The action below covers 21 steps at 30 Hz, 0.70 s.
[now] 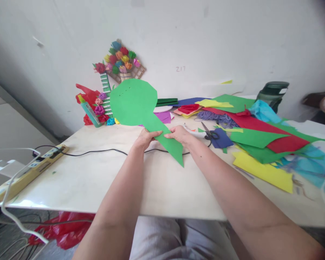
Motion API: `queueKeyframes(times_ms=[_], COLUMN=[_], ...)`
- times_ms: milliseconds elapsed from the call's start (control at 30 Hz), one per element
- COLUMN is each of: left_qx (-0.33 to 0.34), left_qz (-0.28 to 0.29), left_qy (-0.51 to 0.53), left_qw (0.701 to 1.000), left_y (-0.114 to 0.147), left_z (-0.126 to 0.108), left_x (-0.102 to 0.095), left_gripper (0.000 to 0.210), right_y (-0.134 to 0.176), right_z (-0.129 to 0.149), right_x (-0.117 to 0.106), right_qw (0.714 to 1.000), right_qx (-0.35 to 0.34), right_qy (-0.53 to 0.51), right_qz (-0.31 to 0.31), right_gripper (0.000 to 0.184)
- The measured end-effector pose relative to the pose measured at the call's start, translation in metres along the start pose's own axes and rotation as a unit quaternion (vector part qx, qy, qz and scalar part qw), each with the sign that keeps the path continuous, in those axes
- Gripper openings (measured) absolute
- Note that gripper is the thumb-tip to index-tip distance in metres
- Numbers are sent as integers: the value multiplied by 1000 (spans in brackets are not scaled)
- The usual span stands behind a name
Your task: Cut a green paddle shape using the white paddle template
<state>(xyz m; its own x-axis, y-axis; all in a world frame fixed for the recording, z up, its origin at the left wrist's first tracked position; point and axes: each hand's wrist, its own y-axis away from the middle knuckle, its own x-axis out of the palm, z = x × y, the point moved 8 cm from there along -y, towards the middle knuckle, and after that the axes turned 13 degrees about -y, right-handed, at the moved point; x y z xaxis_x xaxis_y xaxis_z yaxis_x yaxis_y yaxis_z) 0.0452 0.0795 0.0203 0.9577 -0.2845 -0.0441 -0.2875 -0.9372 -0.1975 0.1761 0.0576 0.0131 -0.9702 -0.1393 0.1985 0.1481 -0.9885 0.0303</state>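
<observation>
Held up over the table is a green paper cutout (134, 103), with a wide rounded top and a narrower strip running down to a pointed end. My left hand (146, 139) pinches the strip's left edge, thumb on the front. Opposite it, my right hand (180, 135) grips the right edge the same way, thumb tip close to the other. The fingers behind the paper are hidden. Just right of my right hand lie black-handled scissors (211, 135) on a dark blue paper piece (223, 139), beside a white glue gun (196, 133).
Colored paper sheets (260, 137) are heaped at the right, near a dark green bottle (273, 94). Paper flowers (121, 57) and a glue bottle (90, 112) stand at the back left. A power strip (40, 164) lies at the left edge; a black cable (97, 151) crosses the table.
</observation>
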Motion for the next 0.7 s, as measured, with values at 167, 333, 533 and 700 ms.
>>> queueKeyframes(times_ms=[167, 333, 533, 700], left_qx=[-18, -29, -40, -45], left_qz=[11, 17, 31, 34], left_qy=[-6, -19, -8, -6], left_qw=[1000, 999, 999, 998], left_y=[2, 3, 3, 3], left_z=[2, 4, 8, 9], left_x=[2, 2, 4, 4], left_gripper=[39, 39, 39, 38], right_y=[3, 2, 4, 5], right_z=[1, 1, 0, -1], right_x=[1, 1, 2, 2], right_qw=[1000, 1000, 999, 999], right_qx=[12, 15, 33, 38], right_qy=[-5, -10, -17, -16], right_qz=[-4, 4, 8, 5], right_gripper=[8, 8, 9, 10])
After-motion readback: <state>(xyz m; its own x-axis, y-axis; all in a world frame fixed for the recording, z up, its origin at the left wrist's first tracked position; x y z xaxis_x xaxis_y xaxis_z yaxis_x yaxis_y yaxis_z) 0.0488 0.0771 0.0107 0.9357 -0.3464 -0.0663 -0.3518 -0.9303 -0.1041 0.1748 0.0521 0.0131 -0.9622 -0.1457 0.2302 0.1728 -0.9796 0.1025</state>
